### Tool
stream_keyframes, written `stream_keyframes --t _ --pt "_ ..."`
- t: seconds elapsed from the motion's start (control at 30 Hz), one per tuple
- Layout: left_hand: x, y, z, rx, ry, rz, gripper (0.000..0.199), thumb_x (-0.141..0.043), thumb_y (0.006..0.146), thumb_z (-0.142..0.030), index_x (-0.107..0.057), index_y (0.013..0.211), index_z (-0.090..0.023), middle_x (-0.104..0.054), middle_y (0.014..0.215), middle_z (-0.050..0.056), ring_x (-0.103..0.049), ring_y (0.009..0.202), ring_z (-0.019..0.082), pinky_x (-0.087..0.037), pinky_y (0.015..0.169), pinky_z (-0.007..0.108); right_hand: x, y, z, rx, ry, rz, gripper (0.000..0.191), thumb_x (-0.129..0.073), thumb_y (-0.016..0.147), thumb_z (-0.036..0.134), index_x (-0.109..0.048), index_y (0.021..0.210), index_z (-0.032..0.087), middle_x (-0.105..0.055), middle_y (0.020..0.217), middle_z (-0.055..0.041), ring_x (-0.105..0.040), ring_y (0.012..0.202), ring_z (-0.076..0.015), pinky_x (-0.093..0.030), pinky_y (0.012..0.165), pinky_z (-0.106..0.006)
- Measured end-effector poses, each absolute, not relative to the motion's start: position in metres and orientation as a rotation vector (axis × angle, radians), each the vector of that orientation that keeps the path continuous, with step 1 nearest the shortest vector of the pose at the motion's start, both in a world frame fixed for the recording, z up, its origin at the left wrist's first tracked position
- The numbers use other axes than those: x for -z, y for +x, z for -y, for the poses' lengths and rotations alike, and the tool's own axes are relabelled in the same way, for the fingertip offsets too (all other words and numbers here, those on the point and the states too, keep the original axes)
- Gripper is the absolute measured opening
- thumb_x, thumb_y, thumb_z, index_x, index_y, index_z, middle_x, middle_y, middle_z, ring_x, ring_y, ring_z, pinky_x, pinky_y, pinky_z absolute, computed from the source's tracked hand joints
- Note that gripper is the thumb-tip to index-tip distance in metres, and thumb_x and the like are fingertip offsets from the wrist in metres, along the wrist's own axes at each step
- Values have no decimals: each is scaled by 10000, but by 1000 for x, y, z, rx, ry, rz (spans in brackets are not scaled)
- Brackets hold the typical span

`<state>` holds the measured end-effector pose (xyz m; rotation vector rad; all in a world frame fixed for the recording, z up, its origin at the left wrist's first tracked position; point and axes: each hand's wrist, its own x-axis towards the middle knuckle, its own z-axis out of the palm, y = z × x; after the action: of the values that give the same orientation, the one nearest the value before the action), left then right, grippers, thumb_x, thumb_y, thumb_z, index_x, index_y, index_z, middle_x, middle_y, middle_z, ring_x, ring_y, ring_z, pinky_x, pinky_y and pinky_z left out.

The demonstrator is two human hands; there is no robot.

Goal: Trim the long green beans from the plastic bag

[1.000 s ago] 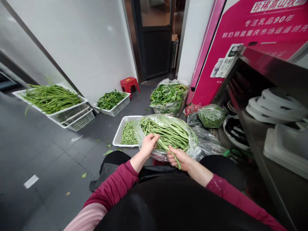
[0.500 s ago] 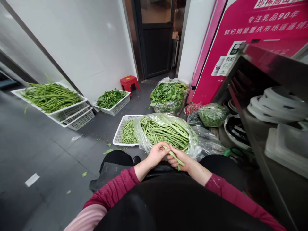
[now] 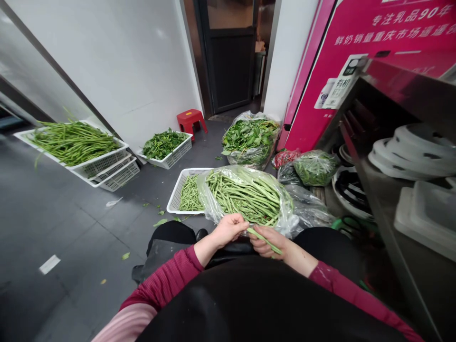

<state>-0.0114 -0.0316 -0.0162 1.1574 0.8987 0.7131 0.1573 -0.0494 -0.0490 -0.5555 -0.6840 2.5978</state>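
My right hand (image 3: 273, 242) is closed around a few long green beans (image 3: 264, 239), whose ends stick out past the fingers toward the wrist. Thumb and fingers of my left hand (image 3: 230, 229) are pinched together, just left of the tip of those beans; whatever is between them is too small to make out. Right in front of both hands, a clear plastic bag (image 3: 210, 202) lies open, full of long green beans. Against its left side stands a white basket (image 3: 173, 202) with short bean pieces in it.
A bag of leafy greens (image 3: 251, 137) stands behind the beans, near a red stool (image 3: 191, 122). Farther left are a basket of leaves (image 3: 173, 159) and stacked baskets of long green stems (image 3: 117, 173). A metal shelf (image 3: 388, 228) with white containers borders the right.
My hands have moved slightly apart, the left one to the left and the right one to the right with the beans. The view has shifted a little.
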Motion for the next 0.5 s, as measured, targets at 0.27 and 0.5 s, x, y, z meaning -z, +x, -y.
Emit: stream_keyframes --t 0.27,0.5 --pt "18 -14 17 -629 907 -663 364 -519 727 -474 -368 604 -166 -288 411 -104 -179 273 5 -150 282 134 47 169 50 -2488 -651 872 297 -465 791 445 -408 681 175 -277 462 84 -160 332 -19 -101 291 -132" --pt "46 -6 -45 -677 1050 -1414 322 -583 683 -432 -495 617 -129 -441 410 -46 -391 289 60 -240 296 160 61 186 46 -2110 -747 322 314 -606 702 386 -366 670 186 -304 530 79 -231 382 -20 -170 330 -132"
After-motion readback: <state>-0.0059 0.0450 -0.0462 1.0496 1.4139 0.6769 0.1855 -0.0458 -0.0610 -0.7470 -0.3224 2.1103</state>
